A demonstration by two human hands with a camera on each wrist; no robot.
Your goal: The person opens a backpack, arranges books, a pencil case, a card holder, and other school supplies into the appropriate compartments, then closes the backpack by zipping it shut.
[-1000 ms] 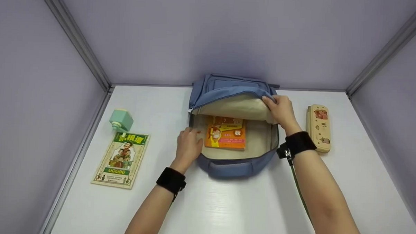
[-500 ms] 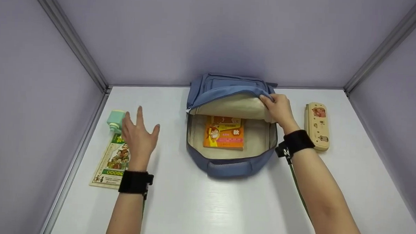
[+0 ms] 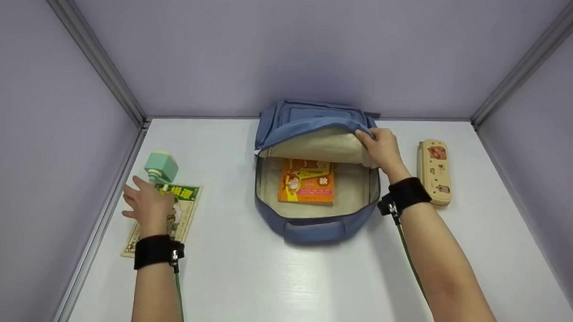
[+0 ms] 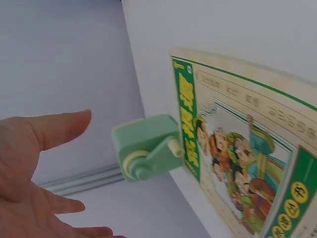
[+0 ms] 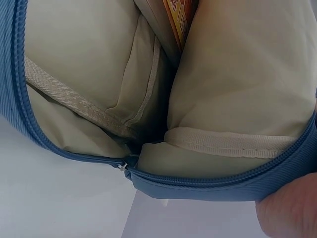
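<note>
Left hand point(image 3: 147, 205) lay open over the green book point(image 3: 182, 210).
Right hand point(image 3: 381, 150) gripped the backpack point(image 3: 313, 226) flap; inside, an orange book point(image 3: 307, 183) bore "秋".

Lilac walls point(image 3: 281, 46), white table point(image 3: 287, 285)

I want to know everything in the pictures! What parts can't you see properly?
- Green book: in the head view the left hand covers its middle; in the left wrist view the frame edge cuts it off.
- Orange book: its top edge sits under the backpack flap held up by the right hand; the right wrist view shows only a sliver.
- Pencil case pictures: too small to make out.
- Mint green gadget: what it is stays unclear.
</note>
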